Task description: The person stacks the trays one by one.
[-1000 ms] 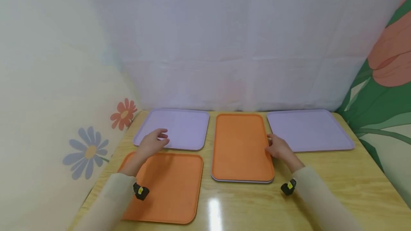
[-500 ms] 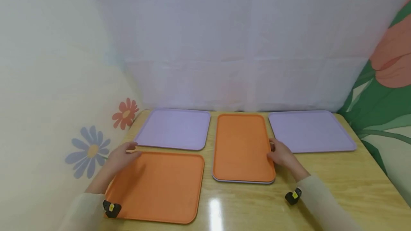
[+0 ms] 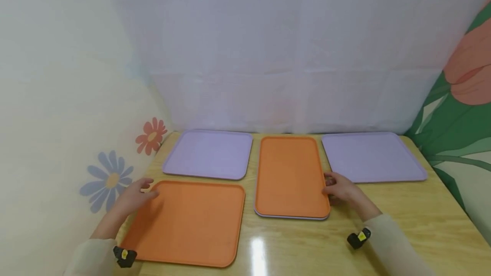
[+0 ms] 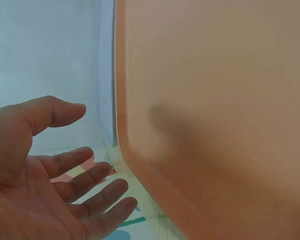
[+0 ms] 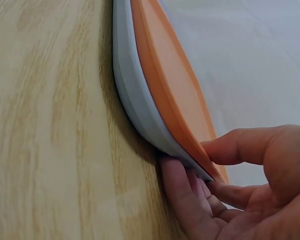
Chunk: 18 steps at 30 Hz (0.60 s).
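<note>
Evidently, the right hand (image 3: 341, 186) is pinching the right edge of a rectangular orange tray (image 3: 291, 178) with a raised rim and rounded corners, which lies in the middle of the scene with its long sides running from near to far. The thumb rests on the orange rim, and curled fingers reach beneath the edge of a pale lavender tray (image 5: 132, 100) stacked directly under it. The left hand (image 3: 132, 197) grips nothing: its fingers are spread and slightly bent, with the thumb well apart from them, just beside the far left corner of a second rectangular orange tray (image 3: 192, 225) at the near left, onto which it casts a shadow. Beyond that tray, at the far left, lies a lavender rectangular tray (image 3: 211, 154); another smooth lavender tray (image 3: 374, 156) lies at the far right, just beside the stack. All of them are on a glossy yellowish wood-grain table (image 3: 414, 216), backed by a creased white cloth (image 3: 238, 54). Both wrists, in pale sleeves (image 3: 399, 246), carry small black devices (image 3: 359, 238) with yellow marks. Blue and red flowers decorate the left wall.
</note>
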{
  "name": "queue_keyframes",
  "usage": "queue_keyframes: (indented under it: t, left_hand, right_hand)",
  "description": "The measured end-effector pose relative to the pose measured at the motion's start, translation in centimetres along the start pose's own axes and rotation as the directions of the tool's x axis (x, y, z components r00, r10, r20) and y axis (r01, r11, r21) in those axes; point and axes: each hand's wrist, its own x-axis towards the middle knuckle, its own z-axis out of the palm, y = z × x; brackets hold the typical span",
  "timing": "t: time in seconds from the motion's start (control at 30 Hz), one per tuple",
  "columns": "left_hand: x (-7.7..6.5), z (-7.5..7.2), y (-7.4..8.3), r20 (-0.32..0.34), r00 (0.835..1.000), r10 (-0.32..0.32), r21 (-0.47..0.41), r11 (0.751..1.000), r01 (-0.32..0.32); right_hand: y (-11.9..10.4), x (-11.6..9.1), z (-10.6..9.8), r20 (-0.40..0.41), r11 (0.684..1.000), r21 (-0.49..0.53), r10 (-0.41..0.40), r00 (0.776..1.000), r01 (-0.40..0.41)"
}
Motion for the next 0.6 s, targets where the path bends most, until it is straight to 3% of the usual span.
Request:
queue_keyframes:
  t: [0.17, 0.6]
  left_hand:
    - [-0.1, -0.1, -0.4, 0.025, 0.999, -0.031, 0.01, 0.999, 0.031]
    - [0.2, -0.1, -2.2, 0.108, 0.99, -0.088, -0.02, 0.996, 0.091]
  right_hand:
    - [0.0, -0.2, 0.0, 0.012, 0.998, 0.049, 0.036, 0.999, -0.037]
    - [-0.1, -0.3, 0.0, -0.005, 0.997, 0.064, 0.034, 0.999, -0.034]
